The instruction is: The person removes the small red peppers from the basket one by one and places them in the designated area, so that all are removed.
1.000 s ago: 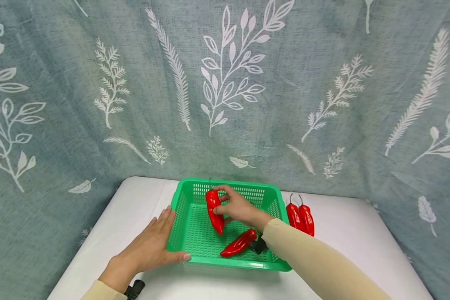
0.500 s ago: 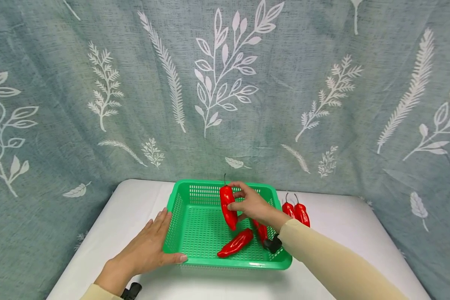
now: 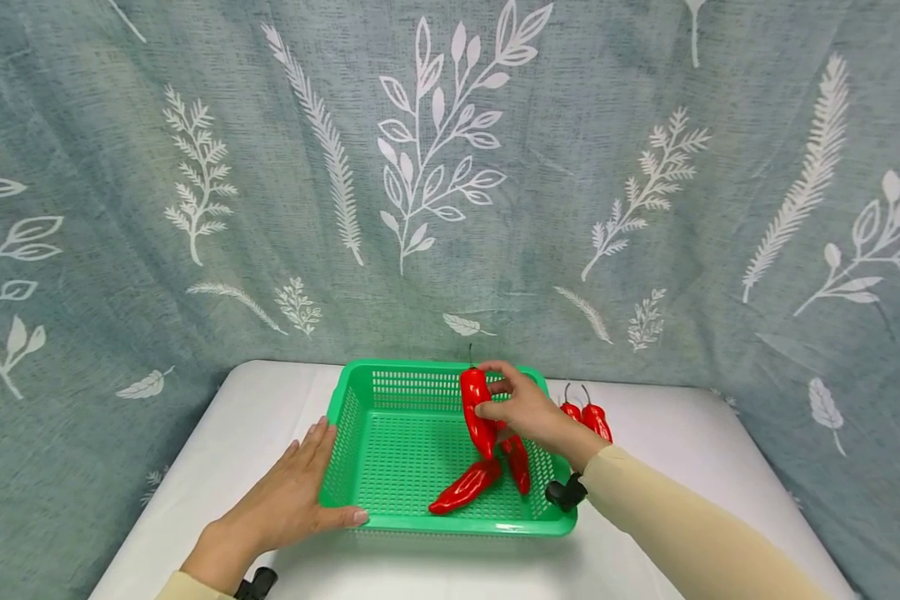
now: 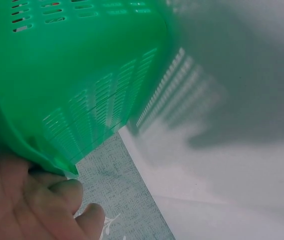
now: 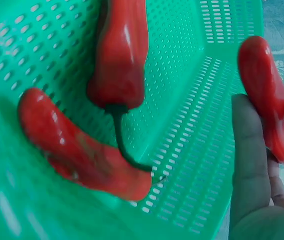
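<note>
My right hand [image 3: 528, 408] pinches a red chili pepper [image 3: 476, 400] between thumb and fingers, above the right half of a green plastic basket [image 3: 457, 526]. That pepper hangs nearly upright, its thin stem pointing up. Inside the basket lie two more red peppers: one slanting near the front [image 3: 463, 490], one against the right side [image 3: 517, 463], partly behind the held one. The right wrist view shows the held pepper [image 5: 266, 85] beyond both. My left hand [image 3: 270, 500] rests on the basket's left front corner, fingers extended along the left rim and thumb on the front rim.
Two more red peppers [image 3: 597, 421] lie on the white table [image 3: 667, 467] just right of the basket, partly hidden by the right forearm. A grey-green leaf-patterned cloth [image 3: 330, 208] hangs behind the table. Black cameras sit at both wrists.
My right hand has carried the pepper rightward over the basket, uncovering the pepper by its right side. The left hand has stayed on the corner, while the head view has shifted slightly.
</note>
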The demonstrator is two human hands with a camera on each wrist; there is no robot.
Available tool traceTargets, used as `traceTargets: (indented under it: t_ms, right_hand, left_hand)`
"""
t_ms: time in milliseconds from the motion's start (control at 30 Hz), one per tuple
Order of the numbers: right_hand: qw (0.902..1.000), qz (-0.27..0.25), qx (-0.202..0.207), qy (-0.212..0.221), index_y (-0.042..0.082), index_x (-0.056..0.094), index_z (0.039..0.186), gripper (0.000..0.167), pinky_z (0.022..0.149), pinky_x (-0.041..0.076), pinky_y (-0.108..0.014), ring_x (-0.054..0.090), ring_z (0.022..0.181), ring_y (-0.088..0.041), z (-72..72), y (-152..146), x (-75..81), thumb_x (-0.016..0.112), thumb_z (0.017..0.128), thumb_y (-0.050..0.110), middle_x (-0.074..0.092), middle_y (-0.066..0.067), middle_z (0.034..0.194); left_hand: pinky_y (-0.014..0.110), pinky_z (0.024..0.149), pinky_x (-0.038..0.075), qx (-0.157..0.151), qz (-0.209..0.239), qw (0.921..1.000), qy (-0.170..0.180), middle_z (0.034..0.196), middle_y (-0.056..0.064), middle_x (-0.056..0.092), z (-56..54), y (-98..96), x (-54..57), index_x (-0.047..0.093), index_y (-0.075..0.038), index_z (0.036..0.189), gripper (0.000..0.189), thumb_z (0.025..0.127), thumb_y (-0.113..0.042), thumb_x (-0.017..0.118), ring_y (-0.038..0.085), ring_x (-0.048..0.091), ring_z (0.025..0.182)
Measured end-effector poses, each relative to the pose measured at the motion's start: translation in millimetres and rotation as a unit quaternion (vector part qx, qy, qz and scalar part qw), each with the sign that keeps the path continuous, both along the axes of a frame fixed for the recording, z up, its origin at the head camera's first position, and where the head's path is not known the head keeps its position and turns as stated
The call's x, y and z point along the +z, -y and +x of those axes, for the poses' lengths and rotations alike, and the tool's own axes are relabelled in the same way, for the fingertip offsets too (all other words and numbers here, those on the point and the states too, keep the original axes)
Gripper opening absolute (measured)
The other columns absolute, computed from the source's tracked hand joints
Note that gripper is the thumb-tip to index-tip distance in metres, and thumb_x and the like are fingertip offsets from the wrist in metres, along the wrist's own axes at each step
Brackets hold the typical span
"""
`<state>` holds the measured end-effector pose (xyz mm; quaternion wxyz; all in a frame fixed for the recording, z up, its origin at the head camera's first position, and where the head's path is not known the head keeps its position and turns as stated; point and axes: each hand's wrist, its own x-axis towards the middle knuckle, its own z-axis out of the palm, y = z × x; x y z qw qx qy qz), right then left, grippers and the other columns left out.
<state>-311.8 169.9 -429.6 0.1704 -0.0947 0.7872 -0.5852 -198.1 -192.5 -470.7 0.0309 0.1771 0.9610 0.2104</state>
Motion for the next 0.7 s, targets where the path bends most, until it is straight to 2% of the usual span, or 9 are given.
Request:
traceTargets:
  t_ms: [400,700]
  right_hand:
    - [0.9993,0.022,-0.025,-0.018,0.017,0.042,0.156,0.066,0.07,0.066,-0.052,0.071,0.097,-0.033,4.2,-26.6,19.8,0.071,0.096,0.01,0.051,-0.026,0.137]
    - [0.9989,0.014,-0.03,-0.033,0.014,0.034,0.16,0.071,0.071,0.067,-0.053,0.073,0.094,-0.03,1.9,-63.3,33.6,0.069,0.098,0.009,0.05,-0.028,0.141]
  left_hand:
    - [0.063,0.129,0.022,0.002,0.001,1.0,-0.001,0.173,0.028,0.015,0.7,1.4,0.5,0.019,0.009,0.164,0.134,0.082,-0.087,0.062,0.042,0.019,0.161]
    - [0.064,0.128,0.021,-0.001,0.001,1.0,0.008,0.173,0.028,0.014,0.8,-0.8,1.5,0.018,0.01,0.164,0.132,0.083,-0.084,0.065,0.043,0.017,0.162]
